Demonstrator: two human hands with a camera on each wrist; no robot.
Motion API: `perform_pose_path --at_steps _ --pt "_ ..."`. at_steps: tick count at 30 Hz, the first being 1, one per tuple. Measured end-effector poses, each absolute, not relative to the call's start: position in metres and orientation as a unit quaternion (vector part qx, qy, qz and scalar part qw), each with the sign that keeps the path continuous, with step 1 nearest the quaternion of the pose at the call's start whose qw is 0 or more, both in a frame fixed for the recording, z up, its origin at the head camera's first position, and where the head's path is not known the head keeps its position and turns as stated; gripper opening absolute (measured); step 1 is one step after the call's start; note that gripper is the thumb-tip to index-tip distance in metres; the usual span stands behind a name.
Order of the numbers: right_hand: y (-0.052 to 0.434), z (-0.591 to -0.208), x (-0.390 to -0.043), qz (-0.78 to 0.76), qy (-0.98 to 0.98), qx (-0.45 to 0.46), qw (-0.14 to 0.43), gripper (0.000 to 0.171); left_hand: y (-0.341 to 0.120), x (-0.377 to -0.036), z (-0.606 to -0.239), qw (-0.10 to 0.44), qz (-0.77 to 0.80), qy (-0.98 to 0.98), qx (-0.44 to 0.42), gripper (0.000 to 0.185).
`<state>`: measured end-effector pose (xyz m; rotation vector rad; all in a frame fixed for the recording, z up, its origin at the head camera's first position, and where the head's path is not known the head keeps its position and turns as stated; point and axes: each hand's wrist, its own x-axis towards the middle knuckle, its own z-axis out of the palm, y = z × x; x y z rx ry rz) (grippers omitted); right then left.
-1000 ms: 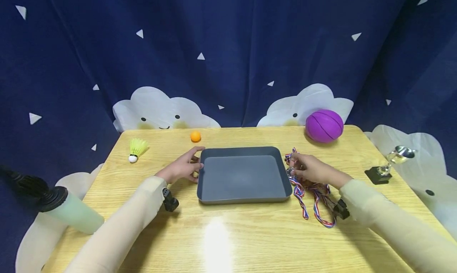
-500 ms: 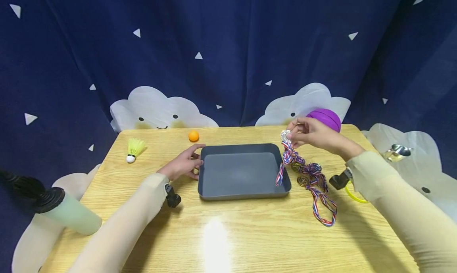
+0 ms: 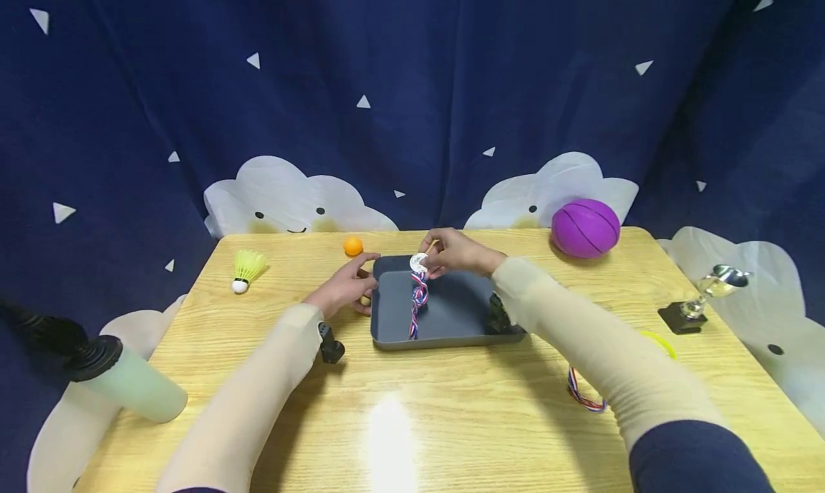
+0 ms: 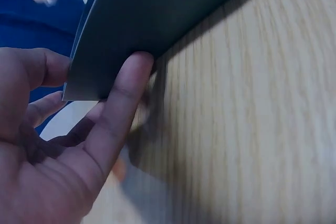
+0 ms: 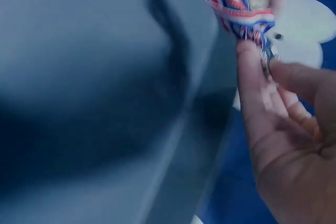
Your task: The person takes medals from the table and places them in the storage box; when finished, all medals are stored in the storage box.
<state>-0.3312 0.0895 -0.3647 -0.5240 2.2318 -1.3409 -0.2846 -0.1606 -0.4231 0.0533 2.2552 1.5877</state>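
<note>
My right hand (image 3: 453, 254) pinches a silver medal (image 3: 419, 262) above the far left part of the grey tray (image 3: 464, 307). The medal's red, white and blue ribbon (image 3: 417, 303) hangs down into the tray. In the right wrist view the ribbon (image 5: 236, 3) bunches at my fingertips (image 5: 251, 72) over the tray floor (image 5: 79, 77). My left hand (image 3: 346, 284) rests at the tray's left corner. In the left wrist view its straight fingers (image 4: 121, 108) lie against the tray's outer wall (image 4: 152, 14).
An orange ball (image 3: 352, 246) and a yellow shuttlecock (image 3: 247, 266) lie at the far left of the wooden table (image 3: 412, 421). A purple ball (image 3: 585, 227) sits far right, a small trophy (image 3: 699, 301) at the right edge. Another ribbon loop (image 3: 583, 398) shows under my right arm. A pale green cylinder (image 3: 132, 387) is near left.
My right hand lifted one medal from the pile right of the tray and carried it left over the tray. My left hand stayed at the tray's left corner.
</note>
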Motion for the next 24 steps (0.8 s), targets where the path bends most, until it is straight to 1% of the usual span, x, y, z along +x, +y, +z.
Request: perform_pose_path --at_steps 4,9,15,17,21,24 --pt "0.065 -0.386 -0.332 -0.476 0.831 -0.154 0.242 0.015 -0.156 -0.289 -0.424 0.177 0.563 0.807 0.014 0.066" --pt "0.046 -0.399 -0.331 -0.439 0.852 -0.132 0.252 0.011 -0.156 -0.289 -0.427 0.182 0.562 0.807 0.007 0.063" --pt "0.030 -0.400 -0.330 -0.366 0.892 -0.148 0.219 0.003 -0.159 -0.288 -0.428 0.185 0.581 0.792 0.015 0.065" --pt "0.026 -0.401 -0.330 -0.329 0.908 -0.151 0.210 0.008 -0.160 -0.288 -0.431 0.186 0.588 0.787 0.017 0.065" --pt "0.021 -0.404 -0.332 -0.274 0.928 -0.144 0.208 0.021 -0.162 -0.287 -0.436 0.194 0.600 0.776 0.016 0.064" --pt "0.017 -0.405 -0.333 -0.261 0.932 -0.136 0.212 0.025 -0.163 -0.286 -0.438 0.196 0.609 0.769 0.017 0.062"
